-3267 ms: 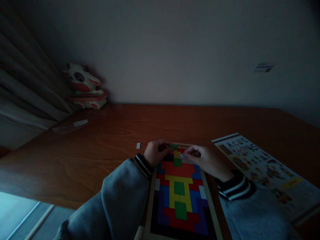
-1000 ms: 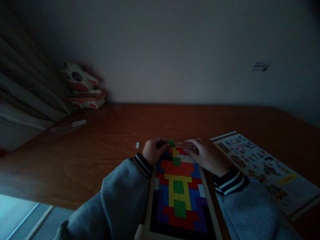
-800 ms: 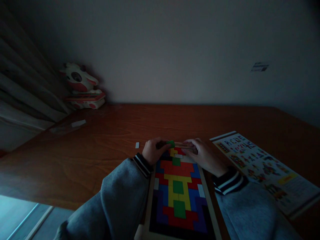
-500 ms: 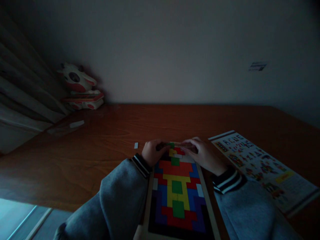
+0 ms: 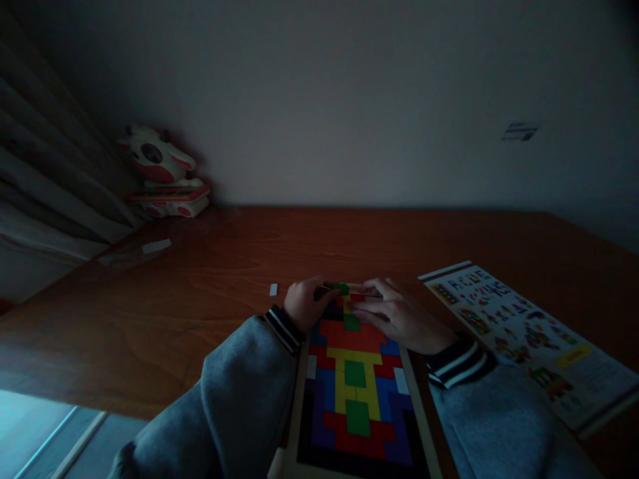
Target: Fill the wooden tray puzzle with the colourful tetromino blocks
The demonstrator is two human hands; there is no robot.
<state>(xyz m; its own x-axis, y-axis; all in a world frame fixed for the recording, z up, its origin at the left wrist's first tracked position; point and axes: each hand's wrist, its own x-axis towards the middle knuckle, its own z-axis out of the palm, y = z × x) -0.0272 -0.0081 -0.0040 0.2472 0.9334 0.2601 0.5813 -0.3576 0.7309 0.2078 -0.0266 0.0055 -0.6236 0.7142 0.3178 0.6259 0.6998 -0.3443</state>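
A wooden-framed puzzle board (image 5: 424,426) lies lengthwise in front of me, filled with flat coloured blocks. Among them are an orange piece (image 5: 352,338), a yellow piece (image 5: 339,382) and green pieces (image 5: 358,418). My left hand (image 5: 303,305) is closed at the board's far left corner, thumb and fingers bent around the frame. Over the far right part lies my right hand (image 5: 402,318), fingers stretched and apart, fingertips touching the blocks near a green square (image 5: 351,322). Those fingers hide the blocks beneath them. A small white piece (image 5: 273,289) sits on the table left of my left hand.
A printed pattern sheet (image 5: 529,339) lies on the brown table (image 5: 224,266) to the right. At the back left stands a cow-shaped toy (image 5: 167,169) by a curtain (image 5: 44,159). Clear plastic with a white label (image 5: 156,246) lies nearby. A wall (image 5: 349,100) rises behind.
My right hand has shifted from the far right corner in over the blocks, its fingers now spread and covering a white piece that showed before. My left hand has stayed nearly in place.
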